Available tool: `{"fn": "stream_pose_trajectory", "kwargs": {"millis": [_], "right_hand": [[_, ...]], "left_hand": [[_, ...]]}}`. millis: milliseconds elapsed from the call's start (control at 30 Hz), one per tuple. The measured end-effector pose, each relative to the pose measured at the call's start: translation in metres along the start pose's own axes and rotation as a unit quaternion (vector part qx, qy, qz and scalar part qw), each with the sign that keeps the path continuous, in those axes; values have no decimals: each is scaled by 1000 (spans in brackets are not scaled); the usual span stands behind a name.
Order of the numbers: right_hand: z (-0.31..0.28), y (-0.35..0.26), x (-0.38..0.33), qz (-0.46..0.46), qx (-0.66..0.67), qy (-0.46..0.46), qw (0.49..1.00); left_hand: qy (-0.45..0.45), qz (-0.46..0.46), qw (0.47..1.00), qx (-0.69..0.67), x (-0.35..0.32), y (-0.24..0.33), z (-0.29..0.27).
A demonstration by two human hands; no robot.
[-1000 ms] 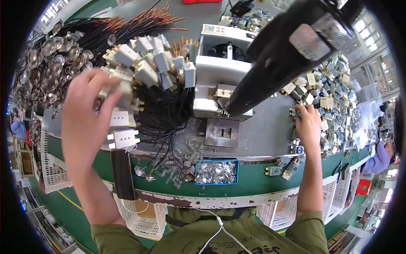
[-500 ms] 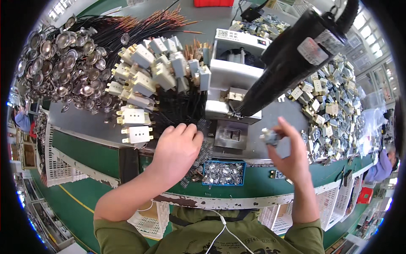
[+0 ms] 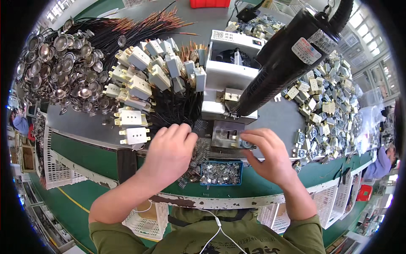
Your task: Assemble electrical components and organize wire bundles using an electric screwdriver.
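My right hand (image 3: 270,158) pinches a small grey metal part (image 3: 244,143) at the edge of the square metal fixture (image 3: 225,134) under the hanging black power tool (image 3: 282,63). My left hand (image 3: 169,154) rests palm down, fingers curled, on a spread of small metal clips (image 3: 198,154) left of the fixture; whether it holds any is hidden. Just below my hands sits a small blue tray of shiny metal pieces (image 3: 220,173). Cream plastic switch blocks with black wires (image 3: 148,76) lie behind my left hand.
A heap of round metal caps (image 3: 55,72) fills the far left. A pile of small grey and cream parts (image 3: 325,110) covers the right side. A white machine box (image 3: 230,76) stands behind the fixture. White baskets (image 3: 55,169) hang under the green bench edge.
My left hand came down from the cream blocks to the clips beside the fixture. My right hand moved in from the right-hand pile, carrying a small part to the fixture.
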State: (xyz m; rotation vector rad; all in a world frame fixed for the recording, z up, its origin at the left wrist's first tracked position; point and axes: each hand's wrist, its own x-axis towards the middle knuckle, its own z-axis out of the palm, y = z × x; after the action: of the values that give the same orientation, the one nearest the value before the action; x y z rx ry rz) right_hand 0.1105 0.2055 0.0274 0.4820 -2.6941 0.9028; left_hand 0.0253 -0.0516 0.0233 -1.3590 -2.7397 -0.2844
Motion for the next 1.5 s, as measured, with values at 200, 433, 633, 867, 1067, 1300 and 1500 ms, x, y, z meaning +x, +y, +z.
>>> {"fn": "stream_pose_trajectory", "kwargs": {"millis": [200, 433, 633, 867, 1067, 1300, 1500], "right_hand": [[35, 16, 18, -13, -9, -23, 1000], [37, 9, 12, 4, -89, -28, 996], [46, -40, 5, -152, -46, -96, 983], [123, -72, 27, -201, -30, -101, 974], [141, -64, 43, -205, -60, -79, 974], [94, -59, 42, -201, 20, -130, 971], [85, -51, 21, -64, 234, -121, 962]], "left_hand": [[88, -26, 973, -212, 8, -5, -27], [156, -65, 943, -286, 5, -13, -51], [189, -29, 938, -290, 4, -15, -56], [199, -35, 931, -304, 4, -18, -54], [200, -35, 929, -310, 0, -17, -58], [178, -34, 935, -304, -8, -17, -67], [121, -20, 955, -268, -20, -13, -80]]}}
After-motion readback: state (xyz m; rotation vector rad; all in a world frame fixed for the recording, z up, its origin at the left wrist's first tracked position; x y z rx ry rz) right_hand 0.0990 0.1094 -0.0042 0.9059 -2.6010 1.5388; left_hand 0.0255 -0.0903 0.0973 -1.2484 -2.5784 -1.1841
